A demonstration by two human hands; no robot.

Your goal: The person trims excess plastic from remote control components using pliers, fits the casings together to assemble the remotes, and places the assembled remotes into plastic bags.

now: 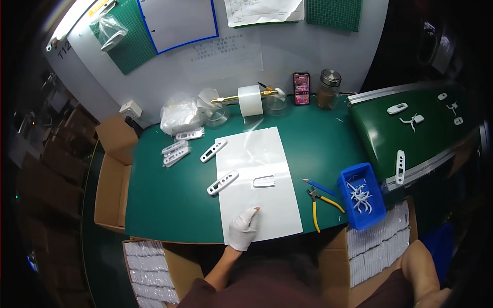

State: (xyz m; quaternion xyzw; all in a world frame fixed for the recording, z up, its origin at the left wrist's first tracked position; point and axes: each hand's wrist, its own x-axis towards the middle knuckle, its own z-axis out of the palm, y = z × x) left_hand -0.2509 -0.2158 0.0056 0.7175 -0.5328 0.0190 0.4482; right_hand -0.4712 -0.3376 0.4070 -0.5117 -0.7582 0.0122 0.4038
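Note:
My left hand (243, 229), in a white glove with a bare fingertip showing, rests on the front of a white sheet (277, 215). Its fingers look curled in, and nothing sticks out of them. Just beyond it lie a white plastic casing (223, 183) with a window and button holes, and a small white slotted part (264, 181). Another such casing (213, 151) lies farther back, at the sheet's left edge. On the right, my bent right arm (421, 264) hangs beside a carton; the hand is cut off at the bottom edge, its fingers hidden.
Yellow-handled cutters (315, 210) and a blue knife (321, 187) lie by a blue bin (365, 222) of white scraps. Bagged casings (176, 155) sit left. A green conveyor (385, 133) carries white parts. A film roll (250, 100), phone (301, 88) and bottle (328, 90) stand behind.

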